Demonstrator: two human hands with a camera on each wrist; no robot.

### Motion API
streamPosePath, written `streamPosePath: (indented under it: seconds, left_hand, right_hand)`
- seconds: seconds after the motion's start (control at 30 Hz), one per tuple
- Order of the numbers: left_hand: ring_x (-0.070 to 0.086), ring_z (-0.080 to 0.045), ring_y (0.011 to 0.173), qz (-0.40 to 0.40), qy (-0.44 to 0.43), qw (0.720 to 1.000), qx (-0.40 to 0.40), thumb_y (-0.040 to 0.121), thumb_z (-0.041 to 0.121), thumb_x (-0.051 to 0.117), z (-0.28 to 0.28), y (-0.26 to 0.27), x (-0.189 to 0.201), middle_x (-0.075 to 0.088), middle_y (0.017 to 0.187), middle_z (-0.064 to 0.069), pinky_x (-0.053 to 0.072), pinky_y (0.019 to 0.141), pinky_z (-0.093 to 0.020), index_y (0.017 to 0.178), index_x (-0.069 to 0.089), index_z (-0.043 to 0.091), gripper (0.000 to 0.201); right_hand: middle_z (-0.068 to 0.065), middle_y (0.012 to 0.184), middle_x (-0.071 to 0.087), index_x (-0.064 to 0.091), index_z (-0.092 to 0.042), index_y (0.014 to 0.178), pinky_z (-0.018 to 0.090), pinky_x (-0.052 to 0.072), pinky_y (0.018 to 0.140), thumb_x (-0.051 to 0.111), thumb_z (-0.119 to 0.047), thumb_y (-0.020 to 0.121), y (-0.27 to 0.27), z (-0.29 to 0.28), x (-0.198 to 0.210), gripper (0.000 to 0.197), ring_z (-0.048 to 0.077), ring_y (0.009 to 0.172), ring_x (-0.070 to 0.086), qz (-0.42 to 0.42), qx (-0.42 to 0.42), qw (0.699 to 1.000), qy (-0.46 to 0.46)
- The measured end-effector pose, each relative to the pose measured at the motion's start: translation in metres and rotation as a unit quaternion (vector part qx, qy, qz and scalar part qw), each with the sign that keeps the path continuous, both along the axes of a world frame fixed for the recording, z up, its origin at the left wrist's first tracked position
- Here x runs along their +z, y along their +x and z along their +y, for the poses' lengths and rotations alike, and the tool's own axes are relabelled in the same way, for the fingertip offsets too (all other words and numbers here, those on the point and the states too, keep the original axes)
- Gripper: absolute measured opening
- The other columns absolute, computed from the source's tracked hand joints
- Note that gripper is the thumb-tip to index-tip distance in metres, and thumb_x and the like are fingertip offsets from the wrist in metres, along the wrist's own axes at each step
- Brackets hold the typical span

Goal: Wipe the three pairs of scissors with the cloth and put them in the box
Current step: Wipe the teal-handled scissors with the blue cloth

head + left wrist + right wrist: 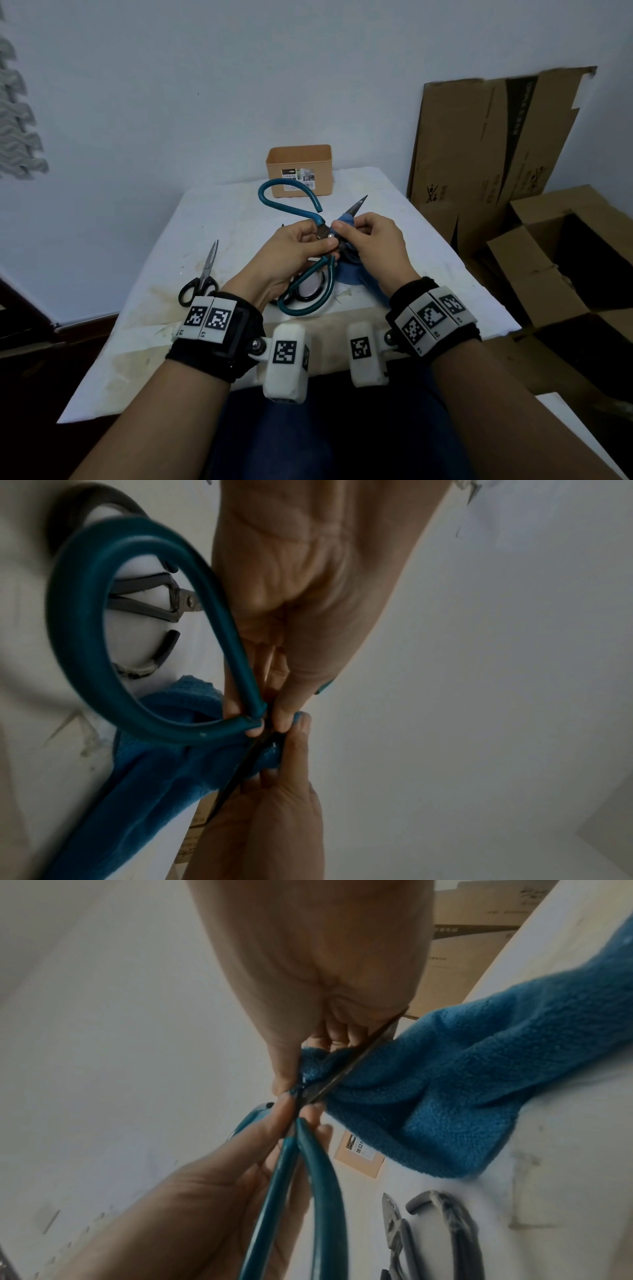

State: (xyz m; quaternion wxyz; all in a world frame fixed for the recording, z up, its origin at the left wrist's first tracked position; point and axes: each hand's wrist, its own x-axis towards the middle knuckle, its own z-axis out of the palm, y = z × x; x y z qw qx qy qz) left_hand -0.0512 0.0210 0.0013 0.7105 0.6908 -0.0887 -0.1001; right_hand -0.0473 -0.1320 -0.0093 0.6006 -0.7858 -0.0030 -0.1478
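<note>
Teal-handled scissors (301, 270): left hand (291, 253) pinches pivot to steady; right hand (370, 240) pinches blue cloth (462, 1096) round blade. Tan box (299, 171) at table's far edge awaits.

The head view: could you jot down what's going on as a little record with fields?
Being wiped: teal-handled scissors
Left hand: grips them near the pivot
Right hand: pinches blue cloth around the blade
Waiting on table: black-handled scissors; a third pair under the hands, mostly hidden
Box: at the far edge, no scissors visible inside
</note>
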Motion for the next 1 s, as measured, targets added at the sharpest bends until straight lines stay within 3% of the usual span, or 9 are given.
streamPosePath:
  seconds: [0.23, 0.37, 0.53, 0.73, 0.9, 1.0]
  left_hand:
    - [0.071, -0.019, 0.087, -0.004, 0.005, 1.000, -0.004, 0.093, -0.001, 0.064, -0.001, 0.001, 0.002, 0.072, 0.109, -0.019, 0.058, 0.077, -0.027, 0.113, 0.066, 0.003, 0.021]
    - [0.071, -0.015, 0.080, 0.001, -0.009, 1.000, -0.012, 0.093, -0.003, 0.062, -0.002, -0.001, 0.003, 0.073, 0.100, -0.012, 0.057, 0.071, -0.022, 0.107, 0.066, 0.005, 0.017]
    - [0.071, -0.013, 0.078, 0.003, -0.010, 1.000, -0.025, 0.093, -0.005, 0.061, -0.001, -0.001, 0.007, 0.074, 0.095, -0.008, 0.057, 0.071, -0.021, 0.107, 0.065, 0.004, 0.017]
    - [0.071, -0.013, 0.075, 0.010, -0.010, 0.999, -0.033, 0.093, -0.005, 0.062, 0.001, -0.002, 0.007, 0.073, 0.092, -0.009, 0.058, 0.069, -0.022, 0.107, 0.063, 0.002, 0.015]
    - [0.071, -0.016, 0.078, 0.021, 0.003, 0.999, -0.045, 0.093, -0.002, 0.062, 0.005, -0.002, 0.007, 0.074, 0.096, -0.010, 0.060, 0.076, -0.024, 0.101, 0.064, 0.005, 0.011]
    - [0.069, -0.014, 0.080, 0.026, 0.013, 0.998, -0.055, 0.095, -0.001, 0.060, 0.010, -0.003, 0.010, 0.072, 0.097, -0.009, 0.058, 0.073, -0.021, 0.101, 0.064, 0.005, 0.010]
  right_hand:
    - [0.004, 0.078, 0.069, 0.067, -0.009, 0.083, 0.036, 0.053, 0.075, 0.069, -0.040, 0.086, 0.000, -0.001, 0.003, 0.032, 0.012, 0.071, 0.060, -0.011, -0.014, 1.000, -0.016]
    - [0.006, 0.078, 0.069, 0.066, -0.008, 0.082, 0.040, 0.054, 0.075, 0.071, -0.041, 0.084, 0.000, -0.001, 0.002, 0.034, 0.013, 0.071, 0.060, -0.007, -0.020, 1.000, -0.003]
    - [0.000, 0.073, 0.065, 0.067, -0.009, 0.083, 0.032, 0.050, 0.068, 0.070, -0.042, 0.085, -0.001, -0.002, 0.003, 0.033, 0.010, 0.067, 0.057, -0.001, -0.023, 1.000, -0.003]
    - [0.015, 0.079, 0.068, 0.066, -0.001, 0.083, 0.039, 0.052, 0.070, 0.068, -0.039, 0.088, 0.000, -0.003, 0.008, 0.039, 0.016, 0.070, 0.057, -0.007, -0.041, 0.999, 0.003]
    - [-0.003, 0.061, 0.050, 0.057, -0.011, 0.070, 0.025, 0.038, 0.056, 0.065, -0.039, 0.091, 0.000, -0.006, 0.009, 0.036, 0.009, 0.057, 0.044, 0.004, -0.045, 0.999, 0.003]
    - [-0.002, 0.059, 0.048, 0.055, -0.011, 0.069, 0.030, 0.040, 0.060, 0.064, -0.041, 0.091, 0.000, -0.007, 0.010, 0.038, 0.011, 0.058, 0.044, 0.005, -0.054, 0.998, 0.045]
